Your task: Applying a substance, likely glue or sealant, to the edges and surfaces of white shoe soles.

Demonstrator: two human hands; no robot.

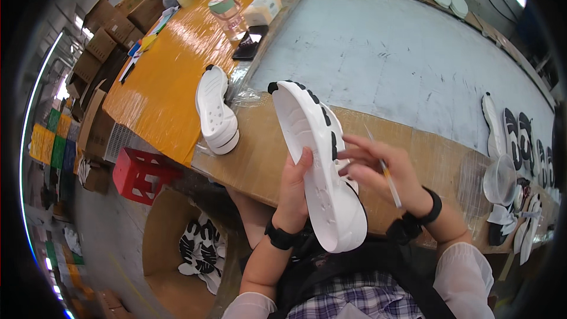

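My left hand (pixel 292 189) grips a white shoe sole (pixel 319 180) from its left side, thumb on the inner face. The sole tilts upright in front of me, with black pieces along its right edge and a black tip at the top. Against that right edge are the fingers of my right hand (pixel 384 171), which also holds a thin pen-like stick (pixel 390 186), white with a yellowish band. The fingertips partly hide behind the sole's edge, so what they press on cannot be seen. A second white sole (pixel 216 106) rests on the table to the left.
Several black-and-white soles (pixel 511 136) stand at the right, near a clear plastic bowl (pixel 499 178). A phone (pixel 250 44), bottle (pixel 228 18) and tissue pack (pixel 263 7) lie beyond. Below left are a red stool (pixel 139 174) and a cardboard box (pixel 162 248) holding more soles.
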